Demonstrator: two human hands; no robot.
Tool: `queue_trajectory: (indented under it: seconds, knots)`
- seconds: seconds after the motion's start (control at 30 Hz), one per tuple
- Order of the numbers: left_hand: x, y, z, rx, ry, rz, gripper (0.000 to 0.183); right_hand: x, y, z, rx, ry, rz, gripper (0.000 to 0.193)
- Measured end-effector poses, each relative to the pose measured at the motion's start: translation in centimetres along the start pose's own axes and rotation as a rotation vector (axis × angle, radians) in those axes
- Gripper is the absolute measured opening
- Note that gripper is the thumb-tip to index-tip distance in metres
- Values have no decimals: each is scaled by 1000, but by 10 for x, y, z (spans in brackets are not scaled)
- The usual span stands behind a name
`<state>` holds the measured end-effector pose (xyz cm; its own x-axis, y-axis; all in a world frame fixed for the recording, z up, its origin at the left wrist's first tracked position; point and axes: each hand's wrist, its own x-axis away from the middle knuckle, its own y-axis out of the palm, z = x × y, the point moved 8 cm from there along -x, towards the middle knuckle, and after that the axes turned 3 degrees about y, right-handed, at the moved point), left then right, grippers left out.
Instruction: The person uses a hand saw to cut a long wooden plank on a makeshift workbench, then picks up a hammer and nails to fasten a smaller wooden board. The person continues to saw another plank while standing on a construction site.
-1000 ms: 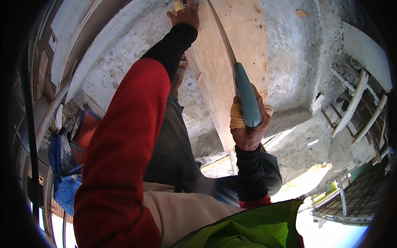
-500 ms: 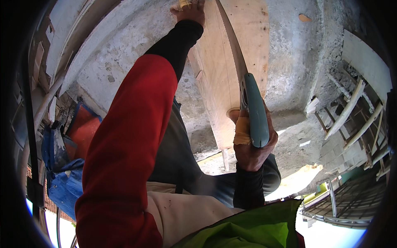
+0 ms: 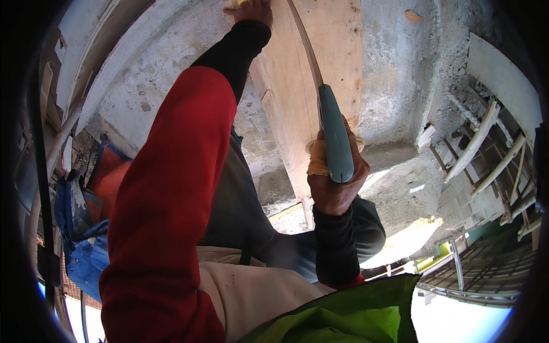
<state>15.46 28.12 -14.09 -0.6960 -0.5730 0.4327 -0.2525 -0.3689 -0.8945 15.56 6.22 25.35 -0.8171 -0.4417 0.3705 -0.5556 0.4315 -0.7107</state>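
My right hand (image 3: pixel 338 186), partly wrapped in yellowish cloth or tape, is closed round the teal handle of a handsaw (image 3: pixel 334 134). The saw's long toothed blade points away over a pale plywood board (image 3: pixel 289 97), along its length, and runs out of the top edge. At the top, my left hand (image 3: pixel 254 12) is by the board's left side, with yellow wrapping on it. The picture's edge cuts off most of its fingers, so its grip is hidden. A round hole or disc edge shows on the board beside my right hand.
Rough grey concrete (image 3: pixel 394 86) surrounds the board. Broken poles and rubble (image 3: pixel 483 143) lie at the right. Blue and red sheeting (image 3: pixel 94 251) is bunched at the left, near wooden planks (image 3: pixel 86 51). A metal grating (image 3: pixel 486 268) stands at the lower right.
My right hand and the saw have shifted a little up and left in the picture. The whole scene has also slid slightly left and up. My left hand stays beside the board.
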Motion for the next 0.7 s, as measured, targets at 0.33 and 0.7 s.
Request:
queue_trajectory:
  seconds: [0.33, 0.7]
  knots:
    - [3, -14, -2, -39, 22, 34, 60, -57, 37, 14, -62, -65, 74, 49]
    - [-3, -7, -4, -74, 19, 3, 79, -10, -1, 54, -250, 209, -17, 47]
